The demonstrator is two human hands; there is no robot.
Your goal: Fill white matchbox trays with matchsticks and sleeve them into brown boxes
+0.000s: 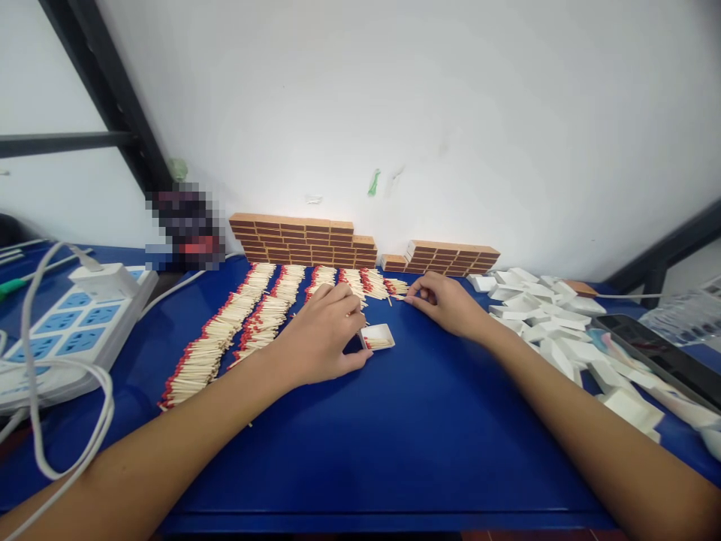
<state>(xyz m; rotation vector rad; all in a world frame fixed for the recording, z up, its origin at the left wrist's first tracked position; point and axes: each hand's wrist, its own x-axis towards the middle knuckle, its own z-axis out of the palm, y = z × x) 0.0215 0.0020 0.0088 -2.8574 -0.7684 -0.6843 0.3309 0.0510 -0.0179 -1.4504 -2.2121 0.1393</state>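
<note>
My left hand grips a small white matchbox tray by its left end, between thumb and fingers. A few matches lie inside the tray along its near side. My right hand is at the right end of the match rows, its thumb and forefinger pinched on a match beside a small heap of matches. How many matches the pinch holds is hard to make out. Long rows of red-headed matches stretch across the table to the left, partly hidden behind my left hand and forearm.
Brown matchboxes are stacked against the wall in a left stack and a right stack. Many empty white trays lie heaped at right, near a phone. A power strip with loose white cables occupies the left of the blue table.
</note>
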